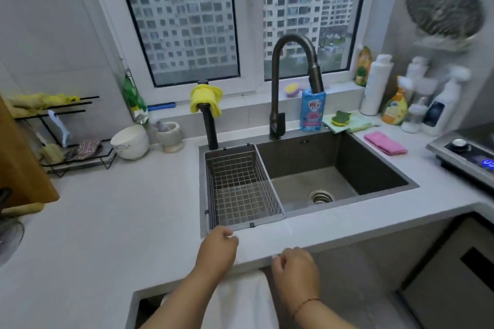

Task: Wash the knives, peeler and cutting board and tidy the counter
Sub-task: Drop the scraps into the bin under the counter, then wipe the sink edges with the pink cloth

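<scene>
Right hand [295, 267] at bench [133, 222] front edge, fingers loosely curled, holding nothing seen; left hand [217, 248] just beside, resting on bench lip, fingers bent, nothing held; wire basket [242, 187] directly beyond left hand, inside sink [374, 168]; tap [292, 83] farther back; cutting board [18, 157] upright far left of both hands.

Your cutting board [21, 165] is a brown wooden slab standing upright at the far left of the tabletop [128, 208], well apart from the sink [374, 168] and half cut off by the frame's edge. You see no knives or peeler.
</scene>
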`<act>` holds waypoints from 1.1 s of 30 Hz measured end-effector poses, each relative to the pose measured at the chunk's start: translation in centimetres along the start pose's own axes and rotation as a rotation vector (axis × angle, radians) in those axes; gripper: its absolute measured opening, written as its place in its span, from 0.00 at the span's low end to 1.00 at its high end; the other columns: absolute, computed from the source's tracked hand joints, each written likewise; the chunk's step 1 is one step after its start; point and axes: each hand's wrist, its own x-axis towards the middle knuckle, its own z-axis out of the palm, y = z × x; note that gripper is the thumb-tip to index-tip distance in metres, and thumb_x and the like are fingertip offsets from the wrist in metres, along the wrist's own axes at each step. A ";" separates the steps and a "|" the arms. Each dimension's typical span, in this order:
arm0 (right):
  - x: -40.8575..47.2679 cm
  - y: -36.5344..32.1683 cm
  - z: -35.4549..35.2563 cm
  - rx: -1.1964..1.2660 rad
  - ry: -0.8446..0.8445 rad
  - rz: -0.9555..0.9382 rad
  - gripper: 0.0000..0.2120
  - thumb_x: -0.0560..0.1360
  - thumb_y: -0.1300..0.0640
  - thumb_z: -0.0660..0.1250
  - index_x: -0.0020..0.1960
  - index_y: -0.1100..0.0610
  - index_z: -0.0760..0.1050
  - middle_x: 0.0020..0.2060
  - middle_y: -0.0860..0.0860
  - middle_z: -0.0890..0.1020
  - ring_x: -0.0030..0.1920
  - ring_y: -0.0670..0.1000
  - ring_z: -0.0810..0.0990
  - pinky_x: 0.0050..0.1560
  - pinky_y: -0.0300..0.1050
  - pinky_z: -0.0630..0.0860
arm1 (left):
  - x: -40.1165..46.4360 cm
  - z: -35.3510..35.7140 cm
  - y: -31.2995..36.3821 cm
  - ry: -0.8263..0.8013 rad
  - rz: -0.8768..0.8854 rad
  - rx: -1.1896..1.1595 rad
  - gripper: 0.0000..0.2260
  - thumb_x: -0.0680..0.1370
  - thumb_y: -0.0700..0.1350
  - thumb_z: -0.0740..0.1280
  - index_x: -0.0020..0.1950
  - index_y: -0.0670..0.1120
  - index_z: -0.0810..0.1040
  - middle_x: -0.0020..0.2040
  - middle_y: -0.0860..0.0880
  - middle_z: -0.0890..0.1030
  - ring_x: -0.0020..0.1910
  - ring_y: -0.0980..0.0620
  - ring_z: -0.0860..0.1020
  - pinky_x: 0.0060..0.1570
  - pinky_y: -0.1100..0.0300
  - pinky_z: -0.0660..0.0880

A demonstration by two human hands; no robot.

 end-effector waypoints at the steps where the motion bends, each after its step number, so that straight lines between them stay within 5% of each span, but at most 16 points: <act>1: 0.2 0.1 -0.3 0.027 0.023 -0.009 0.17 0.78 0.48 0.59 0.31 0.48 0.60 0.37 0.45 0.70 0.47 0.48 0.71 0.43 0.41 0.66 | 0.1 0.2 0.2 -0.008 0.017 0.016 0.07 0.79 0.45 0.61 0.55 0.49 0.74 0.47 0.51 0.79 0.44 0.53 0.78 0.41 0.59 0.74; 7: 6.2 2.4 -5.1 0.147 0.203 0.026 0.12 0.78 0.49 0.59 0.36 0.47 0.66 0.39 0.43 0.72 0.45 0.44 0.71 0.45 0.35 0.71 | 3.0 3.9 6.2 -0.039 0.153 0.097 0.05 0.79 0.46 0.62 0.54 0.51 0.74 0.50 0.53 0.78 0.48 0.57 0.76 0.49 0.59 0.74; 12: 13.6 6.2 -8.9 0.140 0.275 0.063 0.10 0.78 0.47 0.60 0.41 0.49 0.73 0.40 0.45 0.75 0.42 0.46 0.74 0.45 0.37 0.78 | 5.9 7.9 11.5 -0.058 0.209 0.091 0.05 0.79 0.45 0.62 0.54 0.50 0.75 0.50 0.53 0.78 0.45 0.59 0.75 0.39 0.65 0.70; 19: 26.3 14.8 -15.9 0.054 0.315 0.074 0.10 0.78 0.48 0.60 0.40 0.51 0.71 0.40 0.47 0.73 0.44 0.46 0.72 0.44 0.39 0.72 | 12.3 17.1 21.0 -0.080 0.241 0.112 0.05 0.77 0.44 0.64 0.53 0.51 0.75 0.47 0.53 0.78 0.47 0.55 0.76 0.45 0.62 0.69; 23: 34.1 20.1 -19.3 -0.002 0.271 0.135 0.10 0.78 0.50 0.61 0.42 0.54 0.75 0.41 0.50 0.78 0.44 0.50 0.75 0.44 0.44 0.75 | 16.2 22.0 25.9 -0.122 0.242 0.086 0.07 0.77 0.44 0.65 0.54 0.49 0.75 0.47 0.50 0.80 0.48 0.51 0.79 0.52 0.56 0.75; 28: 41.5 25.6 -22.1 -0.070 0.173 0.238 0.11 0.77 0.54 0.60 0.54 0.57 0.78 0.48 0.54 0.80 0.48 0.54 0.77 0.50 0.46 0.78 | 19.9 26.4 29.6 -0.144 0.223 0.055 0.07 0.77 0.44 0.64 0.55 0.49 0.75 0.45 0.51 0.79 0.44 0.55 0.77 0.41 0.61 0.72; 33: 45.8 28.3 -22.1 -0.178 0.054 0.232 0.14 0.76 0.49 0.63 0.58 0.56 0.75 0.54 0.55 0.79 0.54 0.56 0.76 0.52 0.49 0.76 | 22.4 29.5 30.6 -0.182 0.167 0.038 0.06 0.76 0.44 0.65 0.52 0.52 0.75 0.45 0.50 0.80 0.45 0.52 0.80 0.45 0.58 0.76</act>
